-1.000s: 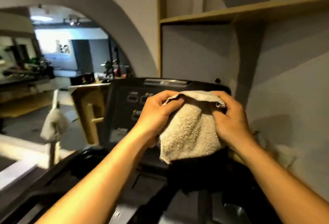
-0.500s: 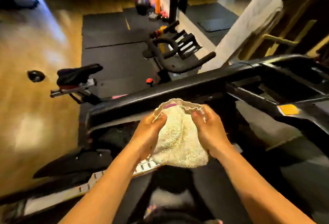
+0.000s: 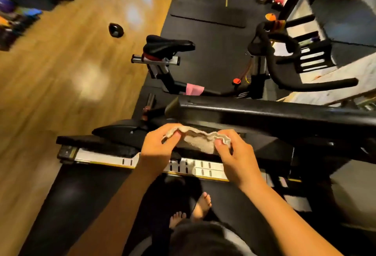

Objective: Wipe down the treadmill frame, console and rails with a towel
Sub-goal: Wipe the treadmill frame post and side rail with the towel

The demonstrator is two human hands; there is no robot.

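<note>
Gripping the towel [image 3: 200,141] at both ends, with the left hand [image 3: 157,146] on the left end and the right hand [image 3: 234,152] on the right, fingers [image 3: 220,143] of each curled and pinched tight on the cloth. Holding it bunched into a ruffled strip in the air, just on the near side of the long black handrail [image 3: 264,115] and above the grey slotted side rail [image 3: 105,157], apparently touching neither. Looks like gathering or refolding the cloth between strokes rather than wiping at this instant. Hard to credit any part as finished: no damp streaks, no cleaner patch on the handrail, the side rail or the dark belt [image 3: 81,205] underfoot. No sight of the console from this angle, so impossible to say whether wiped or not. Probably somewhere mid-task, facing the left side of the treadmill, with the handrail the closest surface and the likeliest next pass, then the side rail and frame lower down. Beyond the handrail, only an exercise bike [image 3: 168,46] on dark mats and wooden floor [image 3: 61,72] to the far left, none of it part of the job.
</note>
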